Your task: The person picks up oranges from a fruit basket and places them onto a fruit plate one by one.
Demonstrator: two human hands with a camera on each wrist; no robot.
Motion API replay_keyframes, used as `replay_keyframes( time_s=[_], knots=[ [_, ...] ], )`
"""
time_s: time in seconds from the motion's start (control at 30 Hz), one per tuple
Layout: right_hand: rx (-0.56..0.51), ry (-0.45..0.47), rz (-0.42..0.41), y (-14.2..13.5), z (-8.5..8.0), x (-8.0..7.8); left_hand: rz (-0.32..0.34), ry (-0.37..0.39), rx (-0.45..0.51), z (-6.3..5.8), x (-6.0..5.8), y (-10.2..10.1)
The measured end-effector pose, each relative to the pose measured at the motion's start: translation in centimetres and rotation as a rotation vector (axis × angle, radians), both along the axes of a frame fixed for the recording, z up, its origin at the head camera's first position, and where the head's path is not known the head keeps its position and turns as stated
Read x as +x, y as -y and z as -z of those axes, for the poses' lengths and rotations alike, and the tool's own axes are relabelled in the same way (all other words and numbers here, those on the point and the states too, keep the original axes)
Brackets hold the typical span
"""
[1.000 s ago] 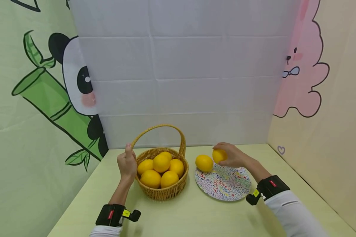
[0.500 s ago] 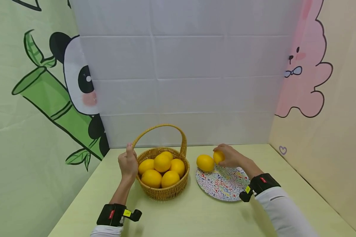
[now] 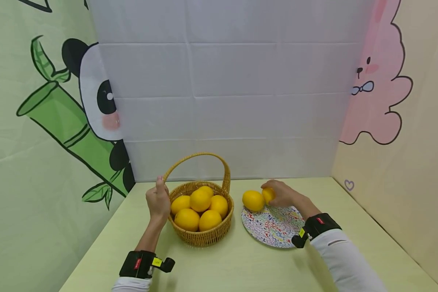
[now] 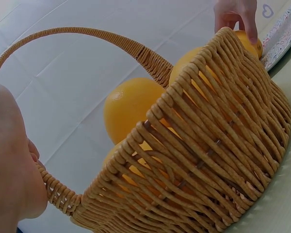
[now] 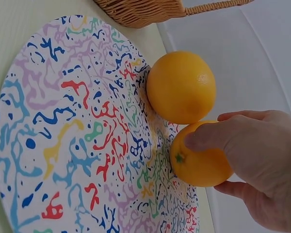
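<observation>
My left hand (image 3: 158, 201) grips the left side of the handle of a wicker basket (image 3: 200, 239), thumb pointing up. Several oranges (image 3: 200, 201) fill the basket, which stands on the table. Over at the plate, my right hand (image 3: 282, 193) holds an orange (image 5: 199, 160) between thumb and fingers, low at the back of the patterned plate (image 3: 273, 229). A second orange (image 5: 182, 87) rests on the plate's back left edge, touching or nearly touching the held one. In the left wrist view, the basket hides most of the plate.
A pale table (image 3: 219, 267) carries everything. Behind it hangs a light grey cloth (image 3: 233, 81). Side walls show a panda with bamboo (image 3: 58, 109) and a pink animal (image 3: 379, 93). The basket's handle arches above its rim.
My right hand has come down slightly with its orange, next to the other one on the plate. The right forearm has shifted left. The left hand and basket stay in place.
</observation>
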State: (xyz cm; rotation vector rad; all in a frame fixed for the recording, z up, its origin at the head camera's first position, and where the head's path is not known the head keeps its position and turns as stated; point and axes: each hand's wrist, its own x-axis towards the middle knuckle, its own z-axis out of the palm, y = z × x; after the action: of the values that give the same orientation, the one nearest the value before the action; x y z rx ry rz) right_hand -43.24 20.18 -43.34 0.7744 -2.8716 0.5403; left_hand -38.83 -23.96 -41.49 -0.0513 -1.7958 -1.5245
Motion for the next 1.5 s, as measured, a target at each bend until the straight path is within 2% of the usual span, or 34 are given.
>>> replay_keyframes(
  time_s=[0.3,0.7,0.9,1.17,1.5],
  knots=[
    [0.060,0.016,-0.018,0.6,-0.1,-0.2,0.007,-0.013,0.007,-0.2,-0.2,-0.1],
    [0.027,0.031,-0.016,0.8,0.0,0.6,0.006,0.009,0.012,-0.3,0.2,-0.1],
    [-0.001,-0.022,0.020,0.5,-0.3,1.2,-0.005,0.018,0.004,-0.4,0.5,-0.1],
    [-0.014,-0.080,0.072,0.1,-1.0,2.2,0.010,-0.008,0.008,-0.6,0.7,-0.2],
    [-0.039,-0.188,0.081,-0.7,-1.7,3.9,-0.002,-0.004,-0.001,-0.7,0.8,-0.2]
  ],
)
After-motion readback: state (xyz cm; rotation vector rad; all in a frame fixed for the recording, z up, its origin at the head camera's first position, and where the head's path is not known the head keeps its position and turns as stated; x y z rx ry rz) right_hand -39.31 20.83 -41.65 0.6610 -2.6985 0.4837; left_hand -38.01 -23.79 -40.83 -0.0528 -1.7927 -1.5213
